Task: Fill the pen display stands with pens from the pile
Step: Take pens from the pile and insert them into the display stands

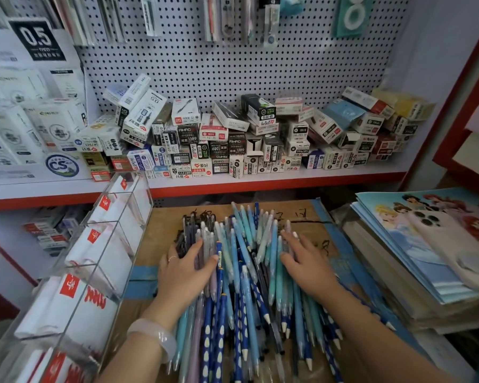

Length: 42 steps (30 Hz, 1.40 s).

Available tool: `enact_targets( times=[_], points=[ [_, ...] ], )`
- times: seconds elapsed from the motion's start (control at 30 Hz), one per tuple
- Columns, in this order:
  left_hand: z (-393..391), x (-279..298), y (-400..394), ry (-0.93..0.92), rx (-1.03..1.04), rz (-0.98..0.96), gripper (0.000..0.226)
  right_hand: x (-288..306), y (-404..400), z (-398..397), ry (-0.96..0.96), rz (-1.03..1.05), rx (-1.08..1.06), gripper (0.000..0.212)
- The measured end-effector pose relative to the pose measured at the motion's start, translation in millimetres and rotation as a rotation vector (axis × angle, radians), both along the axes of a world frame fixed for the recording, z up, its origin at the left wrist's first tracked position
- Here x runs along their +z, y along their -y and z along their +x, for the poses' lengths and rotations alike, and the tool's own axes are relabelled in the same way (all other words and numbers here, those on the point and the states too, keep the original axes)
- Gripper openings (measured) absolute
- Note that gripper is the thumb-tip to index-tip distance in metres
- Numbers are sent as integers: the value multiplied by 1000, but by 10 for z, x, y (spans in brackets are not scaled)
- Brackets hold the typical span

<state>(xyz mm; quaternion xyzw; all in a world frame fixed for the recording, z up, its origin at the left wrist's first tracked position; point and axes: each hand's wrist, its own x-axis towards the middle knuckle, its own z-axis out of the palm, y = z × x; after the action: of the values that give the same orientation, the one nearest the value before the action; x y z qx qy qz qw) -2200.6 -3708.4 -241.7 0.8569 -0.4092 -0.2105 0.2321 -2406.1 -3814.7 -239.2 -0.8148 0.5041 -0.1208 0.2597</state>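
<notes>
A pile of pens [244, 272], mostly blue, teal and dark ones, lies spread on a cardboard box top [163, 222]. My left hand [183, 275] rests flat on the pile's left side, fingers spread over grey and dark pens. Over on the pile's right side lies my right hand [304, 264], also flat with fingers apart. Neither hand grips a pen. A clear acrylic pen display stand [94, 261] with several compartments stands to the left; its compartments show white paper liners and no pens.
A shelf [260, 181] behind the pile carries many small pen boxes stacked against a pegboard. A stack of cartoon-covered notebooks [415, 255] with a phone on top lies at the right. White product boxes [25, 128] stand at upper left.
</notes>
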Motion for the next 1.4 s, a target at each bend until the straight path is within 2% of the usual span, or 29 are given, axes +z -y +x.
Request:
enact_targets(
  times=[0.23, 0.33, 0.43, 0.53, 0.7, 0.83, 0.97, 1.07, 1.17, 1.33, 1.4],
  points=[
    [56, 63, -23, -25, 20, -69, 59, 29, 88, -49, 141, 57, 23, 52],
    [132, 57, -22, -4, 26, -71, 62, 101, 184, -5, 119, 26, 23, 53],
    [182, -8, -6, 17, 16, -28, 62, 213, 322, 200, 13, -43, 41, 52],
    [181, -44, 34, 85, -11, 22, 60, 315, 463, 628, -145, -161, 205, 52],
    [128, -11, 74, 147, -17, 74, 58, 237, 522, 1177, -403, -106, 392, 56],
    [130, -21, 52, 141, -19, 34, 58, 220, 349, 1071, -420, -117, 393, 56],
    [81, -32, 30, 99, 26, -114, 52, 270, 131, 875, -436, -128, 401, 56],
    [78, 4, 7, 112, 72, -166, 48, 337, 12, 802, -385, -114, 407, 54],
    [114, 49, -92, 86, 113, -151, 49, 394, -45, 628, -201, -106, 352, 48],
    [85, 55, -342, 48, 106, -101, 54, 249, 36, -247, 158, -113, -50, 48],
    [85, 28, -409, 9, 77, -91, 58, 144, -25, -534, 187, -46, -135, 53]
  ],
)
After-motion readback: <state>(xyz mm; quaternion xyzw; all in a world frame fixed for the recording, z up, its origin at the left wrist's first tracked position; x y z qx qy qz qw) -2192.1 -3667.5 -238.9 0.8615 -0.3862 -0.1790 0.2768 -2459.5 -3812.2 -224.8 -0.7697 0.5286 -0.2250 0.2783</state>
